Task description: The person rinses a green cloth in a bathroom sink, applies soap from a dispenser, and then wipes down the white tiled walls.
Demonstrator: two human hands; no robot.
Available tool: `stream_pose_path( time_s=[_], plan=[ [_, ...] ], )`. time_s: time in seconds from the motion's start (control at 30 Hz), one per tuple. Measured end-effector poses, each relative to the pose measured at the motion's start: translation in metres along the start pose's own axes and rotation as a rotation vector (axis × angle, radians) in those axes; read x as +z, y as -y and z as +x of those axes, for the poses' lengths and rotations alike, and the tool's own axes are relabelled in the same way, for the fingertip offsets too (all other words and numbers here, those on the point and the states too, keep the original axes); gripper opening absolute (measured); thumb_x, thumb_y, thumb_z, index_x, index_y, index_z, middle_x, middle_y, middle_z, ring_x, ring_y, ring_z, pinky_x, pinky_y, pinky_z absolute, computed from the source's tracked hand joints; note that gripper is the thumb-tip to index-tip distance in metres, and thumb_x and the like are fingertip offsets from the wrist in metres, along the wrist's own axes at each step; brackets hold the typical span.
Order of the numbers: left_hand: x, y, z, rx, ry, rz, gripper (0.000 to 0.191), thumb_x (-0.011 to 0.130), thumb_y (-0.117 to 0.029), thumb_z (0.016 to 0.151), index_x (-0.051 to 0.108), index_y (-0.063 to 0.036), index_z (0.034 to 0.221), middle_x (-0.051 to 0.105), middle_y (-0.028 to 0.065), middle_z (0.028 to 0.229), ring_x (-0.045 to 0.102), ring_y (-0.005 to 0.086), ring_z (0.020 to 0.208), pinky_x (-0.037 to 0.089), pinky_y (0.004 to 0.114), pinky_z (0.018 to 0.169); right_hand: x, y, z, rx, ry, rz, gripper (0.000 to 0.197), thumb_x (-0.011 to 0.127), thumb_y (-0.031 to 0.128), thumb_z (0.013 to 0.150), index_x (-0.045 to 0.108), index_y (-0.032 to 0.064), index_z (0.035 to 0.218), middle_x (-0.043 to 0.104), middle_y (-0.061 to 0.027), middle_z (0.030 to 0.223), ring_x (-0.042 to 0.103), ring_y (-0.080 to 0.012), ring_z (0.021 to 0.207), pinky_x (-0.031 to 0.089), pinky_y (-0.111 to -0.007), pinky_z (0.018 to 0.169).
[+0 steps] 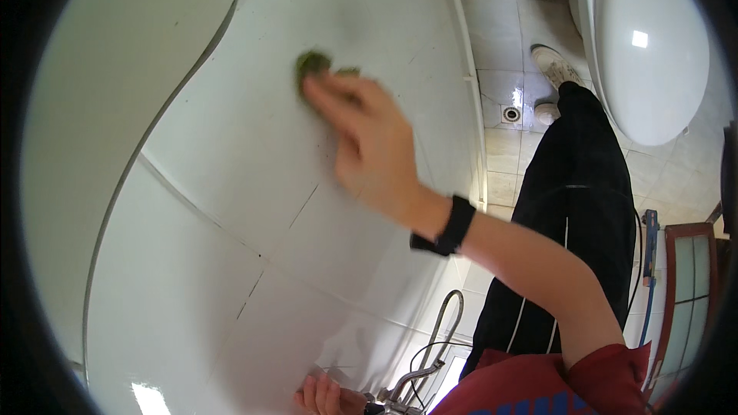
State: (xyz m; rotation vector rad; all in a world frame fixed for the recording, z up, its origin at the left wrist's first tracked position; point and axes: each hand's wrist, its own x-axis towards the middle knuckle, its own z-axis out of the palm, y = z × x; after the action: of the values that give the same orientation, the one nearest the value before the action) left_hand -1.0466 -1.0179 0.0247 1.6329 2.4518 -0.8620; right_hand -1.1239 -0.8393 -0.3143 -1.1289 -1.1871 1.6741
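Observation:
My right hand (pixel 375 138), a black band on its wrist, presses a dark green scouring pad (pixel 312 62) against the white tiled wall (pixel 230 196). The pad and fingertips are blurred. Small dark specks and thin dark joint lines mark the tiles around it. At the bottom edge, my left hand (pixel 324 395) is beside the wall, next to a metal tap (pixel 403 383) with a curved spout. Its fingers lie close together; its palm is hidden, so whether it holds anything cannot be told.
A white pipe (pixel 468 63) runs along the wall's foot. A floor drain (pixel 511 114) lies near my shoes. To the right stands a toilet with its white lid (pixel 651 63) down. Beyond my legs are a blue-handled tool (pixel 650 242) and a brown-framed glazed door (pixel 689 300).

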Motion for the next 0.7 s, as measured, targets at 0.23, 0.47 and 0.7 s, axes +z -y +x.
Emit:
stream_pose_path(
  time_s=[0.23,0.47,0.7],
  plan=[
    [0.013,-0.008,-0.007,0.051,-0.04,-0.062,0.016,0.058,-0.013,0.098,0.065,-0.0015,0.107,0.073,0.0158,0.105,0.069,0.0349,0.103,0.042,0.056,0.104,-0.036,-0.127,0.114,0.058,-0.22,-0.145,0.043,0.053,-0.006,0.078,0.07,0.0014,0.118,0.067,-0.0205,0.113,0.062,-0.0396,0.107,0.049,-0.046,0.096],
    [0.006,0.006,-0.023,0.013,0.005,-0.066,0.013,0.06,-0.015,0.096,0.066,-0.0066,0.104,0.073,0.0113,0.106,0.069,0.0334,0.103,0.037,0.056,0.107,0.0,-0.033,0.038,0.059,-0.087,0.038,0.046,0.052,-0.007,0.074,0.07,0.0041,0.115,0.065,-0.017,0.117,0.058,-0.0381,0.109,0.047,-0.046,0.098],
    [0.012,-0.004,-0.015,0.011,0.014,-0.013,0.012,0.059,-0.014,0.095,0.067,-0.0077,0.101,0.073,0.0095,0.103,0.069,0.031,0.104,0.036,0.056,0.107,-0.022,-0.089,0.086,0.157,-0.197,0.033,0.045,0.053,-0.01,0.073,0.071,0.002,0.113,0.067,-0.0192,0.116,0.061,-0.0404,0.109,0.051,-0.042,0.095]
  ],
)
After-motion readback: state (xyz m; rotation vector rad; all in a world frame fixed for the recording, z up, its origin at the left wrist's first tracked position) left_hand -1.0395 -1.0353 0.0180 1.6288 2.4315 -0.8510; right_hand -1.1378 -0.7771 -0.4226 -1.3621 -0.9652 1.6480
